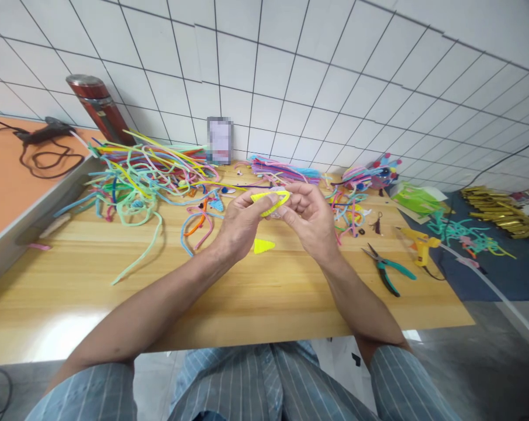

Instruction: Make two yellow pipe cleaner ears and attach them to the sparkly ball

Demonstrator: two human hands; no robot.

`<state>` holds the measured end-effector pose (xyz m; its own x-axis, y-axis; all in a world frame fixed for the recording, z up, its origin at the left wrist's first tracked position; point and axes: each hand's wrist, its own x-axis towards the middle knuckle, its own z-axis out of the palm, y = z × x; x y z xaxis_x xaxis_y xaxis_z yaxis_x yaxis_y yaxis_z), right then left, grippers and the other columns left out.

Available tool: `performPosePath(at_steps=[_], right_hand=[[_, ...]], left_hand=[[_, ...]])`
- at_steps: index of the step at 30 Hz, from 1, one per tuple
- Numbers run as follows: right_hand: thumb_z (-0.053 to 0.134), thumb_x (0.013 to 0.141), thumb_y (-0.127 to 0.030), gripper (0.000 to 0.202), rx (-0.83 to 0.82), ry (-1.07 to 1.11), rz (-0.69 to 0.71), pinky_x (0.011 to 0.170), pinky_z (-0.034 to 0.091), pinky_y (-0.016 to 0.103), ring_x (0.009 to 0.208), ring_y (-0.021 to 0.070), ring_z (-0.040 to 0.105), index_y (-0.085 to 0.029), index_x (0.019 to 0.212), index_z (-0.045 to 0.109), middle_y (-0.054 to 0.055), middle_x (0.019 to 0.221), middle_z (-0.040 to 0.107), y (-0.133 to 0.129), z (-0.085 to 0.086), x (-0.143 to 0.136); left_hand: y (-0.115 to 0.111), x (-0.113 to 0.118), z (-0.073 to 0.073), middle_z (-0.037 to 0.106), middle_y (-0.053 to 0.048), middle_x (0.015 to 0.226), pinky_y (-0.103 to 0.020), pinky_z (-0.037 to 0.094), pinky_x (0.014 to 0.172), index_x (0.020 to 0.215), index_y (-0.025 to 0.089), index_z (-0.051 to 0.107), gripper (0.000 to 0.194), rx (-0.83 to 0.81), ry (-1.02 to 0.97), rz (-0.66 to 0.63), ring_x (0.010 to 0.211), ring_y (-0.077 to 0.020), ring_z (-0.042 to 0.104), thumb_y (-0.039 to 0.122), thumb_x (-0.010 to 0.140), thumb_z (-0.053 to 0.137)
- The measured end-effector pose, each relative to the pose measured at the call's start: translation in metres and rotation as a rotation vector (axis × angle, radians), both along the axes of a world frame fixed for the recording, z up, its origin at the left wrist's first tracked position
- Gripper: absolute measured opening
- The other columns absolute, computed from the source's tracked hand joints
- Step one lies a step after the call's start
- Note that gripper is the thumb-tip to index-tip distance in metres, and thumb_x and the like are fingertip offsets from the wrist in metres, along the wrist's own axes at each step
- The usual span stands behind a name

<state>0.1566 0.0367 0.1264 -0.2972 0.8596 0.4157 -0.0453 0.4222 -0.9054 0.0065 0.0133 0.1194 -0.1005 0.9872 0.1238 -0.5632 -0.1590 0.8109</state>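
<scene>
Above the middle of the table, both my hands hold a yellow pipe cleaner (pixel 283 199) bent into a narrow pointed loop. My left hand (pixel 245 219) pinches its left part between thumb and fingers. At its right end, the fingers of my right hand (pixel 310 216) are curled, thumb and fingertips on the loop. Just below the hands, a flat yellow triangle (pixel 263 246) of wound pipe cleaner lies on the table. A small blue piece (pixel 215 200) rests left of my left hand. The palms are partly hidden from view.
Pliers (pixel 387 269) and a yellow glue gun (pixel 419 242) lie on the right of the wooden table (pixel 229 304). Tangled pipe cleaners (pixel 141 181) fill the back left, near a red thermos (pixel 100 108). A phone (pixel 220 140) leans on the tiled wall. Gold bundles (pixel 501 211) lie far right.
</scene>
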Motion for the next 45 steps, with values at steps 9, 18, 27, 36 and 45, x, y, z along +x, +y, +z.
performPosePath(at_steps=[9, 18, 27, 36, 45], right_hand=[[0.091, 0.085, -0.044, 0.038, 0.007, 0.058, 0.003, 0.067, 0.059, 0.028, 0.066, 0.0117, 0.066, -0.026, 0.104, 0.064, -0.006, 0.08, 0.069, 0.002, 0.004, -0.001], [0.087, 0.087, -0.043, 0.036, 0.0, -0.034, -0.028, 0.068, 0.058, 0.029, 0.074, 0.0143, 0.072, -0.025, 0.108, 0.064, -0.003, 0.085, 0.075, 0.006, -0.001, 0.001], [0.092, 0.083, -0.051, 0.044, 0.009, -0.072, -0.041, 0.071, 0.059, 0.03, 0.074, 0.0141, 0.069, -0.025, 0.105, 0.063, -0.003, 0.086, 0.073, 0.007, -0.003, -0.001], [0.086, 0.088, -0.045, 0.036, 0.114, -0.129, -0.157, 0.074, 0.055, 0.032, 0.075, 0.0143, 0.065, -0.028, 0.108, 0.06, -0.005, 0.082, 0.066, 0.007, -0.011, -0.003], [0.082, 0.091, -0.048, 0.037, -0.009, -0.034, -0.015, 0.077, 0.06, 0.033, 0.083, 0.0161, 0.072, -0.027, 0.114, 0.061, -0.002, 0.092, 0.073, 0.009, -0.007, 0.001]], left_hand=[[0.004, -0.003, -0.003, 0.068, -0.002, 0.076, -0.028, 0.042, 0.063, 0.077, 0.021, 0.073, 0.042, -0.02, 0.025, -0.084, 0.07, -0.0146, 0.056, 0.055, 0.071, 0.096], [0.006, -0.005, -0.008, 0.068, 0.001, 0.07, -0.03, 0.047, 0.068, 0.076, 0.021, 0.076, 0.041, 0.018, 0.121, 0.005, 0.065, -0.0133, 0.056, 0.054, 0.069, 0.1], [0.009, 0.0, -0.018, 0.073, 0.0, 0.074, -0.029, 0.048, 0.067, 0.079, 0.023, 0.082, 0.036, 0.048, 0.124, 0.101, 0.068, -0.0137, 0.059, 0.051, 0.068, 0.101], [0.007, 0.003, -0.019, 0.069, 0.001, 0.07, -0.027, 0.045, 0.064, 0.075, 0.021, 0.08, 0.039, 0.008, 0.111, 0.08, 0.065, -0.0113, 0.052, 0.052, 0.066, 0.102], [0.009, 0.003, -0.021, 0.07, 0.001, 0.075, -0.027, 0.045, 0.065, 0.079, 0.021, 0.075, 0.044, 0.004, 0.075, 0.085, 0.067, -0.0121, 0.056, 0.056, 0.069, 0.1]])
